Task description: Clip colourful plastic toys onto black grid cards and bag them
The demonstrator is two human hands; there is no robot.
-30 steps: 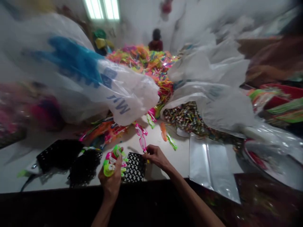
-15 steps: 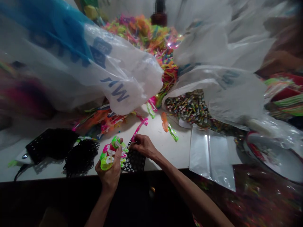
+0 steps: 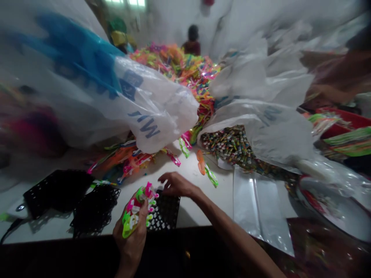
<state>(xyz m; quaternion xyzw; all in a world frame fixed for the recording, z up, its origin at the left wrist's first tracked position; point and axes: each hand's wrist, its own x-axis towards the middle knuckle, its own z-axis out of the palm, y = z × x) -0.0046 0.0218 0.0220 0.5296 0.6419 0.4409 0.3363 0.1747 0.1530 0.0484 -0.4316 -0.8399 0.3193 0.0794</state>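
My left hand (image 3: 133, 235) is closed around a bunch of small plastic pieces (image 3: 133, 210) in pink, neon green, yellow and white; their exact kind is unclear. The thumb presses across them, and a pink one stands up at the top. Just to the right, my right hand (image 3: 176, 185) hovers with fingers stretched leftward and apart, holding nothing I can see. Under it on the white table (image 3: 199, 208) lies a black perforated mesh piece (image 3: 166, 210), partly hidden by both hands.
Black mesh pieces (image 3: 95, 208) lie at left. Colourful plastic strips (image 3: 133, 160) spill from a large white bag (image 3: 171, 112); another bag holds many small multicoloured pieces (image 3: 232, 144). Clear plastic bags (image 3: 257, 204) and a white basin (image 3: 327, 204) are at right. Other people are behind.
My right hand has let go of a pink plastic piece, and a pink piece now shows atop the bunch in my left hand. The camera has tilted up, so the scene sits lower.
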